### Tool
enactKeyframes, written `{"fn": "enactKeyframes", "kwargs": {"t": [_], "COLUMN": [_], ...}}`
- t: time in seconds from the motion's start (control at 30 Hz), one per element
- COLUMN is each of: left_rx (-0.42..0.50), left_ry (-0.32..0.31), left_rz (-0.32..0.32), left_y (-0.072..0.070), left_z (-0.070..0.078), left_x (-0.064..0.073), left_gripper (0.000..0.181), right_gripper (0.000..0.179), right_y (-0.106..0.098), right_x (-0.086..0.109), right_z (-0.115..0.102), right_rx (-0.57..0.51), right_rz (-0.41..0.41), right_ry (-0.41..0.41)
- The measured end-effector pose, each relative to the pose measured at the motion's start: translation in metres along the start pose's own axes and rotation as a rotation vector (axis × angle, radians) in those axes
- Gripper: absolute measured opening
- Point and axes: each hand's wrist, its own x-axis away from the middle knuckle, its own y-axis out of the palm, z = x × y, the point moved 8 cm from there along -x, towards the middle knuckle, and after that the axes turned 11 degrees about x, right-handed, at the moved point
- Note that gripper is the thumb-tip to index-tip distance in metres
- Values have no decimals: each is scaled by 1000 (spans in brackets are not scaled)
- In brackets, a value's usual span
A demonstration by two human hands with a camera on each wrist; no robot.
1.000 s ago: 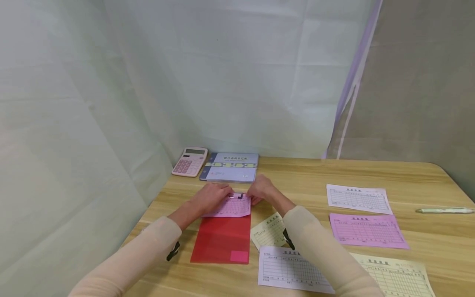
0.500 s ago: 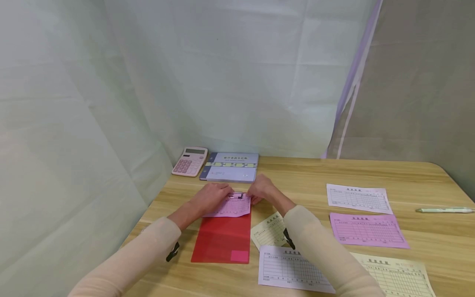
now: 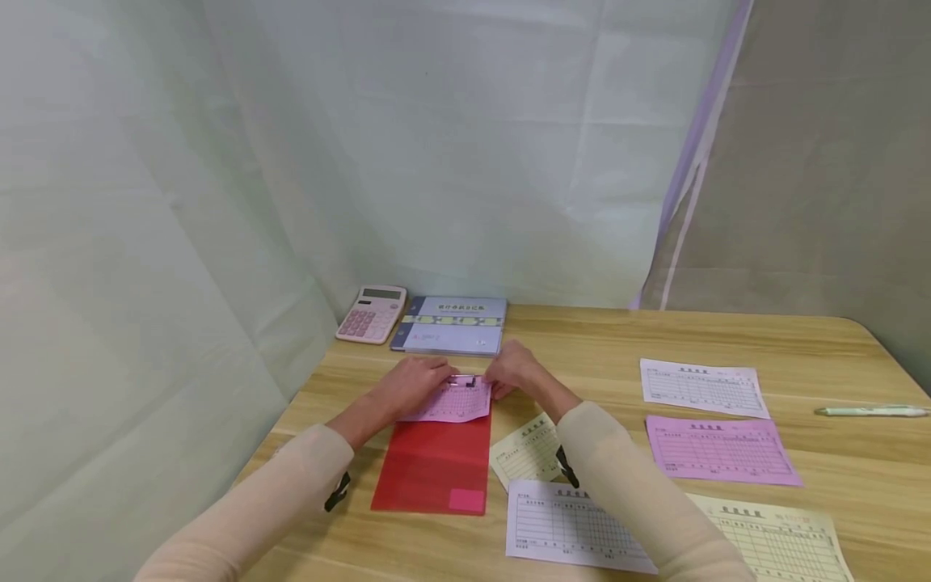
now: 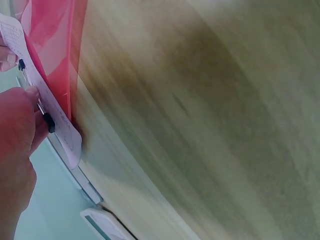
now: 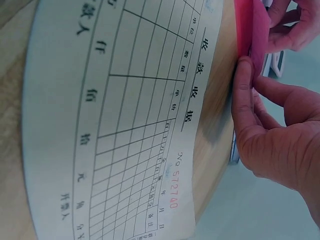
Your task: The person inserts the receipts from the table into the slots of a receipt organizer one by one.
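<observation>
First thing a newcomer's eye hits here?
Likely the red folder, lower middle of the head view, with the left hand and right hand at the pink slip on its far end. Then the white, pink and yellow slips spread to its right, and the pale pink calculator back left.

Pale, creased sheeting is hanging behind and left of a wood-grained counter. A greyer sheet is hanging along the right. Soft light is falling across both.

The head view looks forward and down on the red folder, which both sideways-tilted wrist views share from nearer.
</observation>
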Motion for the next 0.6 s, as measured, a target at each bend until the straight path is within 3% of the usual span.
{"fn": "enactKeyframes", "kwargs": {"t": [0.6], "left_rx": [58], "left_ry": [-9], "left_rz": [5], "left_y": [-1], "left_z": [-2], "left_x": [2], "left_gripper": [37], "right_gripper": [8], "right_y": [0], "right_x": [-1], "right_z": [0], "right_rx": [3], "right_rz": [-6], "right_ry": [-13]}}
